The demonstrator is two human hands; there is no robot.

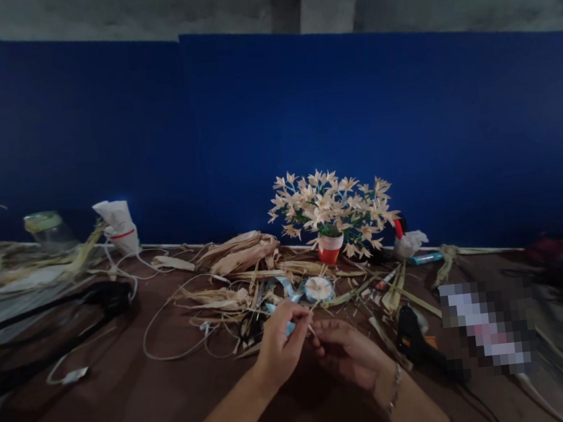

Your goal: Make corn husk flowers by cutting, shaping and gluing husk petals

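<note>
My left hand point(282, 338) and my right hand point(349, 351) meet over the near middle of the brown table. The fingers of both are pinched together around a small, pale, thin piece point(312, 330), too small to make out well. Light blue ribbon point(285, 288) lies just beyond my left hand, beside a round roll of blue tape point(318, 289). Dried husks point(240, 252) are heaped farther back. Behind them stands a red and white cup point(330, 247) holding many pale husk flowers point(328, 199).
A black glue gun point(412, 335) lies right of my right hand, its cord running toward the front. White cables point(168, 354) loop at the left, near a black strap-like object point(104, 300). A white wrapped cup point(121, 228) and a jar point(49, 230) stand back left.
</note>
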